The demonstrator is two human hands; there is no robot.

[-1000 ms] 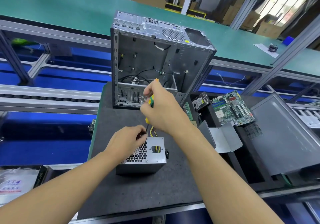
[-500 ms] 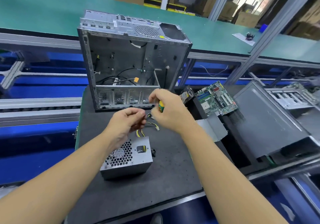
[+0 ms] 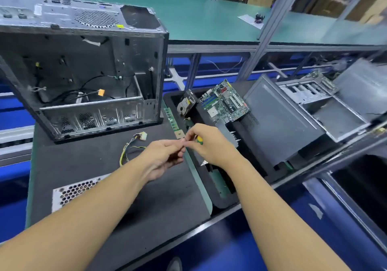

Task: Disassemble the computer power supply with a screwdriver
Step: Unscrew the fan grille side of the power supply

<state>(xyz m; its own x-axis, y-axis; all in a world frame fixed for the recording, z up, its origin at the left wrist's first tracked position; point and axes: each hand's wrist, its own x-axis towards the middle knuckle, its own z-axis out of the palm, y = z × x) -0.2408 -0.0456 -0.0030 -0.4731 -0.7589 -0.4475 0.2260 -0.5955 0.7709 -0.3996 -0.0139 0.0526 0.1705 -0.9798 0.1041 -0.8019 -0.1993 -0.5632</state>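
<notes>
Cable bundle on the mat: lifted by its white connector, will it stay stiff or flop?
Probably floppy: the cable bundle lies in loose curves on the mat, so it should sag. Likely light: thin wires, small white connector. It might tug the power supply; their join is hidden behind the left forearm.

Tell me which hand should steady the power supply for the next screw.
Left, probably. The power supply lies on the left of the mat, partly under the left forearm, so the left hand is nearer. The right hand has its grip on the yellow-green screwdriver, so it should drive.
</notes>
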